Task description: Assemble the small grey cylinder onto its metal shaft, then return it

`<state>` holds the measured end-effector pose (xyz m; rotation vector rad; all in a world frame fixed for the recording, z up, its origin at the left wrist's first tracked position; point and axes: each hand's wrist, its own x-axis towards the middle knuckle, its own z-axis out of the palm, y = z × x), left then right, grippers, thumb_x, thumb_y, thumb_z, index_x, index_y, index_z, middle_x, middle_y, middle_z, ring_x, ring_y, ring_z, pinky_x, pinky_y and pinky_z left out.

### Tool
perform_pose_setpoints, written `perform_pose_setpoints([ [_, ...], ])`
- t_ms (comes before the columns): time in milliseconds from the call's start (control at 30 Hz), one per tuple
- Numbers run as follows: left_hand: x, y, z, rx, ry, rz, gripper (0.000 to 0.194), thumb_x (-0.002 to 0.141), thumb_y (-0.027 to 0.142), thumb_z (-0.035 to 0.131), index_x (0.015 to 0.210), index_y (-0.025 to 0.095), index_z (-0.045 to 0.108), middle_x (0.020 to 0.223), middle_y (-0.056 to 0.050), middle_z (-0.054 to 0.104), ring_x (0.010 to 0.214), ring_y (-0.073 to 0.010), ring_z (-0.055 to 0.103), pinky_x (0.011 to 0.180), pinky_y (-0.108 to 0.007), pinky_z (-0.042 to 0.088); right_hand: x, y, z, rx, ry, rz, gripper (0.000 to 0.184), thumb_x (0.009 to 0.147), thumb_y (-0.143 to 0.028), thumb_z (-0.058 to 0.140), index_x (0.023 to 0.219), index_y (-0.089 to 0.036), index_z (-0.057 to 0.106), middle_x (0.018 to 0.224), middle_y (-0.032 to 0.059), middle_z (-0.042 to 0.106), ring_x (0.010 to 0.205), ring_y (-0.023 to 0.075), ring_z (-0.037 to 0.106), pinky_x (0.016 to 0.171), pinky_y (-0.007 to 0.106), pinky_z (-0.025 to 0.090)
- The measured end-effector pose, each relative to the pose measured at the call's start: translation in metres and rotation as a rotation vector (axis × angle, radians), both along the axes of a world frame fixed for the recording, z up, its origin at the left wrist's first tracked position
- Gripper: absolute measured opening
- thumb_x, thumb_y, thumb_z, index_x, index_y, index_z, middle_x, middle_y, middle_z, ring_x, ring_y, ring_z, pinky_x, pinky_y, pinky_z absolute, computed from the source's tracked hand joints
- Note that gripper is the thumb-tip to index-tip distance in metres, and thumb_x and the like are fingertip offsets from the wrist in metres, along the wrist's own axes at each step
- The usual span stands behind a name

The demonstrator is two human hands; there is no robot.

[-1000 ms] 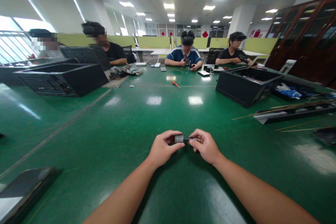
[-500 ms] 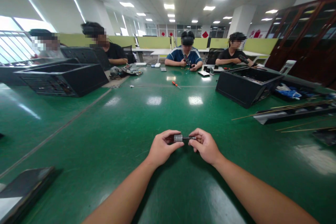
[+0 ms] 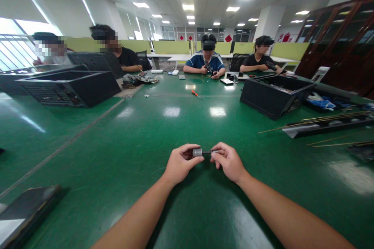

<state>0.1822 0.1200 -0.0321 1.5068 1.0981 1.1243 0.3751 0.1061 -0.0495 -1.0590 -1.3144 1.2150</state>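
Just above the green table, my left hand (image 3: 179, 163) closes its thumb and fingers around a short grey metal cylinder with a thin dark shaft (image 3: 197, 152). The shaft points right, toward my right hand (image 3: 229, 161). My right thumb and fingertips pinch its far end, where a bit of shiny metal shows between them. The piece lies about level, spanning the gap between both hands. Its left end is hidden in my left palm, and the right tip is partly covered by my fingers.
An orange screwdriver (image 3: 196, 94) lies farther off on the green table (image 3: 146, 124). Black computer cases stand left (image 3: 99, 89) and right (image 3: 260, 99). Thin brass rods (image 3: 292, 125) lie at the right. A dark flat object (image 3: 32, 202) is near left. Several people sit across the table.
The grey cylinder has shifted very slightly left, and the fingers of my right hand have moved a little on the shaft's end. Both arms stay nearly where they were.
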Motion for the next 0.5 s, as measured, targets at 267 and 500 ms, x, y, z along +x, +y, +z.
perform_pose_setpoints([
  [267,0.0001,0.0001,0.0016,-0.028,-0.027,0.01,0.041,0.06,0.028,0.084,0.097,0.015,0.071,0.088,-0.006,0.074,0.081,-0.0209,0.07,0.082,-0.033,0.056,-0.001,0.0006,0.0021,0.011,0.002,-0.023,0.017,0.08,-0.033,0.061,0.084,-0.016,0.059,0.06,-0.0004,0.063,0.041,0.0095,0.049,0.043,0.022,0.036],
  [500,-0.0007,0.0015,0.0011,-0.032,-0.031,0.02,0.042,0.06,0.029,0.084,0.097,0.015,0.071,0.089,-0.007,0.075,0.082,-0.0216,0.07,0.081,-0.033,0.056,0.0009,0.0027,-0.0015,0.017,0.02,-0.025,0.019,0.082,-0.035,0.06,0.085,-0.017,0.057,0.061,-0.0003,0.064,0.041,0.0093,0.048,0.043,0.022,0.036],
])
